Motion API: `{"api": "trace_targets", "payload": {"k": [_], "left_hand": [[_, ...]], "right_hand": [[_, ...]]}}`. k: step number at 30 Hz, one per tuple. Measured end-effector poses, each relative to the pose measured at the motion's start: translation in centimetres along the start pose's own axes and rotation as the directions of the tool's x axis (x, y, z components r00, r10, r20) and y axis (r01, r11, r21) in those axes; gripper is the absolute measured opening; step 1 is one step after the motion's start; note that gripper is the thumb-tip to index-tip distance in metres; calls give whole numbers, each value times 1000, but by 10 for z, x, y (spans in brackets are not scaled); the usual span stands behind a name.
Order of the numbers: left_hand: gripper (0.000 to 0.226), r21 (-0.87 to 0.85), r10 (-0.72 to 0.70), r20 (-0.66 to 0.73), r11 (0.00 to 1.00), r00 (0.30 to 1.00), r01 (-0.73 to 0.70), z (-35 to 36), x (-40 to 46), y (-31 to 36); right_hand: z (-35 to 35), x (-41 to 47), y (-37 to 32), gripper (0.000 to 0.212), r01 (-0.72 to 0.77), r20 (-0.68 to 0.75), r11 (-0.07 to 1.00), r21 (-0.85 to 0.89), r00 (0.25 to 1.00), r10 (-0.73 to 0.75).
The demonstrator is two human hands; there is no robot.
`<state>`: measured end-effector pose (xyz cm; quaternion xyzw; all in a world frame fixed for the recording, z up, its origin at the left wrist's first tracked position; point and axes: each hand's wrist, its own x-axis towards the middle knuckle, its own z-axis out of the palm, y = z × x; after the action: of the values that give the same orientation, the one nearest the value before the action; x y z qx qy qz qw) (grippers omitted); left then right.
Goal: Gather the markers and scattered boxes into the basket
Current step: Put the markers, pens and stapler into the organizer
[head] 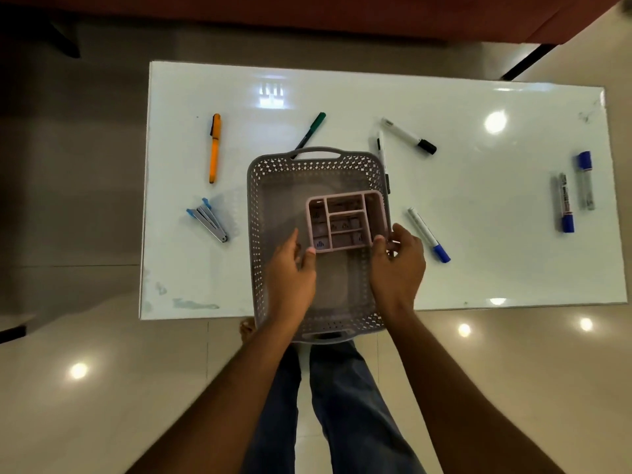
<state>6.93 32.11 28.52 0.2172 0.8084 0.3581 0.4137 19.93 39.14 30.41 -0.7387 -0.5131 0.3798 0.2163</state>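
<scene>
A grey perforated basket [260,213] sits at the table's near edge. Inside its far right part is a pink divided box [345,220]. My left hand [290,268] holds the box's near left corner, thumb on its rim. My right hand [396,261] grips its near right corner. Markers lie scattered on the table: an orange one [214,148], a green pen [309,131], a black-capped white one [408,135], a slim white pen [382,155] by the basket's right rim, and a blue-capped white one [428,235].
A folded blue and grey tool [208,218] lies left of the basket. Two blue-capped markers [564,203] [585,179] rest near the white table's [478,186] right edge. The basket overhangs the near edge above my legs. Glossy floor surrounds the table.
</scene>
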Motion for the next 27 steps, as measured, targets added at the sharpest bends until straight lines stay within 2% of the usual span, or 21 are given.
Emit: {"api": "trace_targets", "payload": {"k": [3,5,8,12,15,21,24,27], "left_hand": [[35,53,49,34,997,998,-50,1,15,7],[30,102,104,-38,990,994,-100,-1,14,13],[31,131,205,-120,973,971,-189,-5,5,26],[34,54,268,-10,962,963,-267,15,-26,51],[33,40,257,114,964,960,-263,49,-55,61],[30,110,225,215,961,950,-253,109,-105,66],[31,135,201,250,961,947,-240,136,-121,71],[32,163,182,272,959,945,-232,158,-125,74]], "right_hand": [[4,10,-2,34,-21,12,999,-45,1000,22],[1,9,-4,30,-46,-18,998,35,999,46],[-18,0,-10,19,3,-133,983,185,991,22],[-65,-18,7,14,68,-314,951,302,949,32],[-100,-23,41,17,6,-406,953,304,906,124],[-138,-16,105,19,-129,-454,958,256,859,237],[-160,-4,120,17,-123,-504,962,245,831,235],[-179,14,126,17,-102,-514,973,206,835,197]]}}
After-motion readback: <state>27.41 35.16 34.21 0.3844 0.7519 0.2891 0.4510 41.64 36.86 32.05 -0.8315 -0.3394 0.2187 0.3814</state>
